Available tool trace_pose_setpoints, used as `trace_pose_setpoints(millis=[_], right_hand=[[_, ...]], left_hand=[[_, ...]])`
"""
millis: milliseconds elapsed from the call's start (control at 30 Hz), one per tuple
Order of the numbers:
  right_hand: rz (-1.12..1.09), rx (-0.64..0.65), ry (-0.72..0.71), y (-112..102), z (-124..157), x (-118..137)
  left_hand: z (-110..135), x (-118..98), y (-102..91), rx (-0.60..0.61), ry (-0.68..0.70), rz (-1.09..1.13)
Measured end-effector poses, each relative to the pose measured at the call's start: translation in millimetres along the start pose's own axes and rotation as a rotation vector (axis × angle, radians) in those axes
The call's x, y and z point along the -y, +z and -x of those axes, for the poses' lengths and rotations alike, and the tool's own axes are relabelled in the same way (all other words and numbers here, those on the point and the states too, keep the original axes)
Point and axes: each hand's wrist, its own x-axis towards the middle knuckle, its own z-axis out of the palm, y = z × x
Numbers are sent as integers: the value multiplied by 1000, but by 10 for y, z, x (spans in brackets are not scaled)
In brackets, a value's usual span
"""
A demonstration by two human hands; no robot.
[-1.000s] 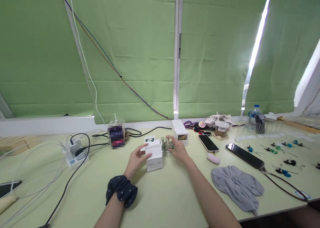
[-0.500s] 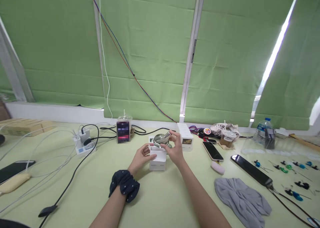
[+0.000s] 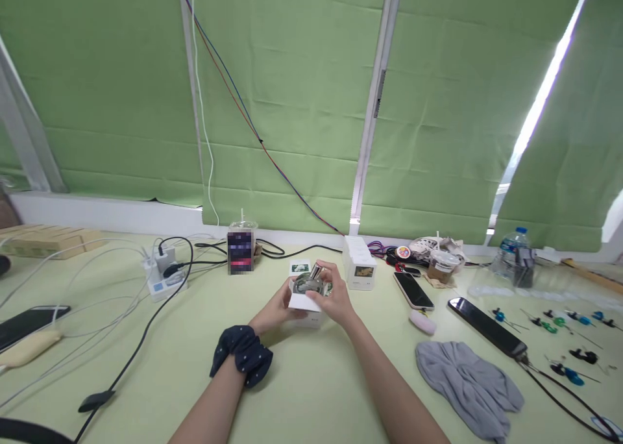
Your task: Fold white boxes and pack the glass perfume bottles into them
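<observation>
In front of me my left hand [image 3: 276, 306] is closed around the left side of a small white box [image 3: 307, 320], steadying it on the table. A white flap or panel [image 3: 302, 302] stands at the box's near upper edge. My right hand [image 3: 337, 296] pinches a round, clear, glass-like bottle [image 3: 306, 284] with a shiny silver cap, holding it tilted at the mouth of the box. The bottle's lower part is hidden behind the flap and fingers. Just behind my hands lies a white piece with a green picture [image 3: 299, 267].
Several white boxes [image 3: 359, 265] stand behind my right hand. To the right are a phone [image 3: 413, 291], a dark elongated device [image 3: 487, 327], a grey cloth [image 3: 467, 385] and small earphone-like pieces [image 3: 567, 372]. Leftward sit a power strip [image 3: 160, 282] with cables and a drink cup [image 3: 242, 249].
The bottle has come down from above the box to its mouth, in my right hand. The white flap now appears in front of it, and my left hand has shifted slightly around the box.
</observation>
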Motion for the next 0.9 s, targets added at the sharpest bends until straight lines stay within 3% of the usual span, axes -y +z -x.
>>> trace_pose_setpoints(millis=[100,300,900], right_hand=[[-24,26,13,-15,-8,20],[-36,81,-15,-66,-28,17],[76,172,-117,-80,0,-149]], left_hand=[[-21,-3,81,-85,32,-42],[-9,-34,121,-120,10,-26],[-8,-52,118,-124,26,-76]])
